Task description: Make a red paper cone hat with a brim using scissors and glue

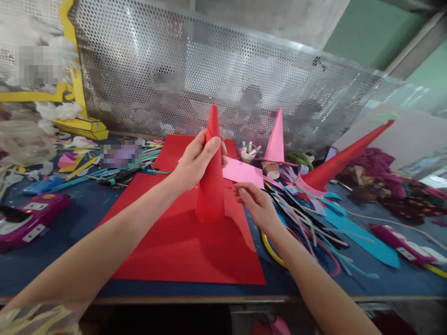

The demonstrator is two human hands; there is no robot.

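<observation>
A small white cup (247, 155) stood at the far middle of the worktop (80, 209), holding several pens or sticks upright; just right of it lay a roll of tape (272, 170). The red paper cone (212, 167) stood upright with its tip pointing up, its wide end resting on a large red sheet (181, 242) spread flat near the worktop's front edge. The cone was smooth, tall and narrow. The left hand (197, 160) wrapped it around the middle, fingers (212, 146) curled closed on the paper, thumb on the near face. The right hand (256, 204) hovered just right of the cone's base, its fingers loosely spread and holding nothing; whether they touched the cone could not be told. A pink cone (276, 138) stood farther right, and coloured paper strips (307, 223) lay beside the right wrist.
</observation>
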